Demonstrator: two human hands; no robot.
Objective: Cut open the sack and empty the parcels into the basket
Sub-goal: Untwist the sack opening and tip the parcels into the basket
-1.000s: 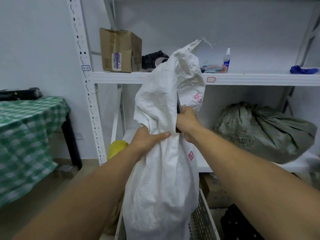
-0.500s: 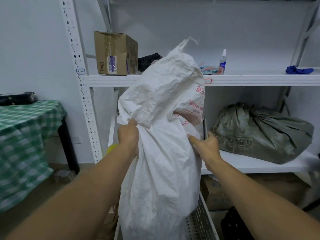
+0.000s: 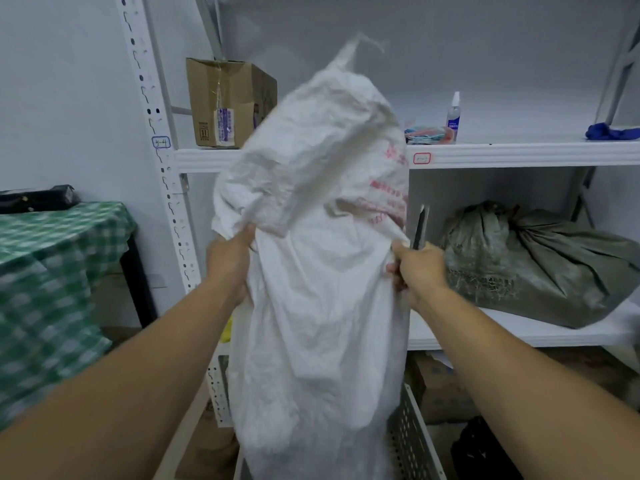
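Observation:
A white woven sack (image 3: pixel 318 306) with red print hangs upright in front of me, its lower end inside a white perforated basket (image 3: pixel 408 431). My left hand (image 3: pixel 228 261) grips the sack's left side at mid-height. My right hand (image 3: pixel 419 268) pinches the sack's right edge and also holds a dark knife (image 3: pixel 419 226), blade pointing up. The sack's top is blurred with motion. No parcels are visible.
A white metal shelf unit (image 3: pixel 519 155) stands behind, carrying a cardboard box (image 3: pixel 225 102), a spray bottle (image 3: pixel 453 116), a blue cloth (image 3: pixel 611 132) and a grey tied sack (image 3: pixel 540 265). A table with a green checked cloth (image 3: pixel 52 292) is at the left.
My hands have moved apart to the sack's two sides, and the right hand with the knife has come away from the sack's middle. The sack has been lifted higher and its top now swings.

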